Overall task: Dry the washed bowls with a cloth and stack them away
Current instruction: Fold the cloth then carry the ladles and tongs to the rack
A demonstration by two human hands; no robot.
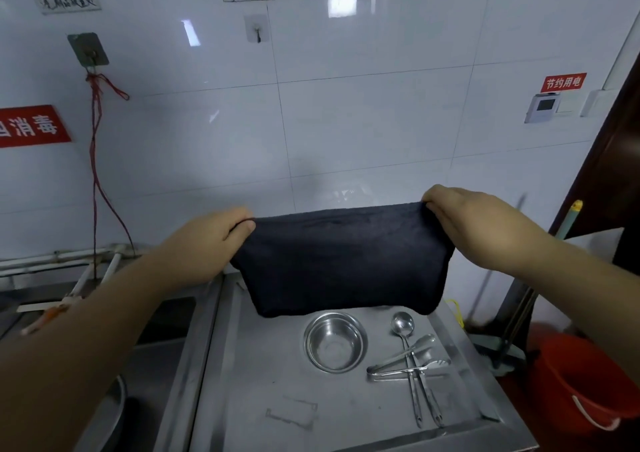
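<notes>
Two hands are holding a dark cloth (341,257) stretched above the steel bench (263,365), left hand (211,240) and right hand (474,223) each pinching a top corner. Steel bowls (335,342) are sitting stacked mid-bench, utensils (414,365) lying toward its right edge

ladle (402,324) crossing tongs (408,361) (both steel) | red bucket (585,379) at right | red string (96,133) on wall hook (89,51)

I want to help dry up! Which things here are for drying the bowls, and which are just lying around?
For the job:
dark cloth, held up by the left hand and right hand
steel bowl

Just lying about:
ladle
tongs
red bucket
red string
</notes>
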